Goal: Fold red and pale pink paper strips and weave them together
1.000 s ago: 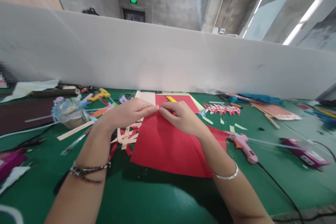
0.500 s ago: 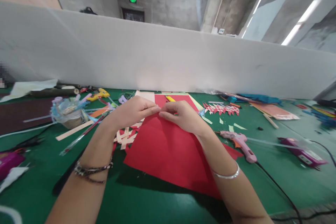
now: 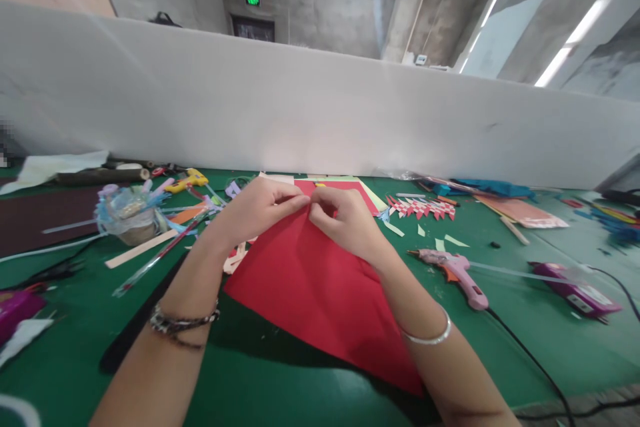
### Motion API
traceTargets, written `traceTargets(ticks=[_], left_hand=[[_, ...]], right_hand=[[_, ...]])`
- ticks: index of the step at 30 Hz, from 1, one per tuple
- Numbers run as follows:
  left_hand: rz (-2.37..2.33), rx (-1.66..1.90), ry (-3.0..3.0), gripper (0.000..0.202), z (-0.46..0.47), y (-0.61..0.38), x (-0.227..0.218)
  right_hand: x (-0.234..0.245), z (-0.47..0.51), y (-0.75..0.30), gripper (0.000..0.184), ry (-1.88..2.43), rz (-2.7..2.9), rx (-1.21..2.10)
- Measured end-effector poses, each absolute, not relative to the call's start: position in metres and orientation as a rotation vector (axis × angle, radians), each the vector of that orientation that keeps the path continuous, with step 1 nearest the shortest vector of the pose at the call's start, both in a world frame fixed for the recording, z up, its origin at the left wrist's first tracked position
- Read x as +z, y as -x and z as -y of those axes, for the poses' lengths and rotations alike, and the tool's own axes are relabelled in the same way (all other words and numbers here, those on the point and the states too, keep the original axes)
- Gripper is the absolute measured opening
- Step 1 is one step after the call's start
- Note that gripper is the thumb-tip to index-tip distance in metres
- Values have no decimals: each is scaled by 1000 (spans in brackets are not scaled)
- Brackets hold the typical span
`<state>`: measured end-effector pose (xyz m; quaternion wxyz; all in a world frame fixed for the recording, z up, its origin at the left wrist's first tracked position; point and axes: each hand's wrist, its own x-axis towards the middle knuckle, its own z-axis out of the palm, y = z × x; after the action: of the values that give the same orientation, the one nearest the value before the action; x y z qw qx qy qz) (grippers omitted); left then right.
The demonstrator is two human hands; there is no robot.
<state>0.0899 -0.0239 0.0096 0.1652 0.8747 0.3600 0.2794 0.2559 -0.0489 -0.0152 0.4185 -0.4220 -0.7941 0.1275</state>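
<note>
A large sheet of red paper (image 3: 320, 293) hangs tilted in front of me, its near edge lifted off the green table. My left hand (image 3: 265, 209) pinches the sheet's far edge near the middle, fingers closed. Right beside it, my right hand (image 3: 345, 217) grips the same edge between thumb and fingers; the two sets of fingertips meet. Behind my hands, more red paper (image 3: 367, 197) lies on the table. Cream and red paper strips (image 3: 235, 259) show partly from under the held sheet, by my left wrist.
On the right rest a pink glue gun (image 3: 463, 273) with a cord and a purple box-like device (image 3: 575, 290). A red-and-white woven paper piece (image 3: 423, 207) lies farther back. To the left are a plastic-wrapped container (image 3: 133, 213) and a yellow glue gun (image 3: 190, 180). A white partition (image 3: 320, 113) stands behind.
The red sheet has shifted slightly left and its near corner hangs lower. My fingertips have moved a little right and closer together. A red corner beyond my right forearm is out of sight.
</note>
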Motion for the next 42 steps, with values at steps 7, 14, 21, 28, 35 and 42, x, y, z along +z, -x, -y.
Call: traceTargets(ticks=[7, 14, 21, 28, 35, 42], left_hand=[[-1047, 830, -2586, 42, 27, -97, 8], [-1228, 1024, -2468, 35, 29, -72, 18], [-1415, 1130, -2174, 34, 21, -33, 17], [-1602, 1315, -1938, 30, 18, 3, 11], [-1812, 1124, -2136, 31, 16, 4, 16], [-1258, 834, -2893, 32, 17, -74, 11]], right_hand=[[-16, 49, -253, 15, 1189, 1946, 138], [-15, 44, -267, 10, 1177, 1992, 82], [-8, 40, -286, 10, 1127, 2135, 123], [-4, 35, -317, 17, 1310, 2209, 33], [-1, 33, -331, 32, 1330, 2285, 128], [-5, 37, -302, 19, 1173, 2382, 154]])
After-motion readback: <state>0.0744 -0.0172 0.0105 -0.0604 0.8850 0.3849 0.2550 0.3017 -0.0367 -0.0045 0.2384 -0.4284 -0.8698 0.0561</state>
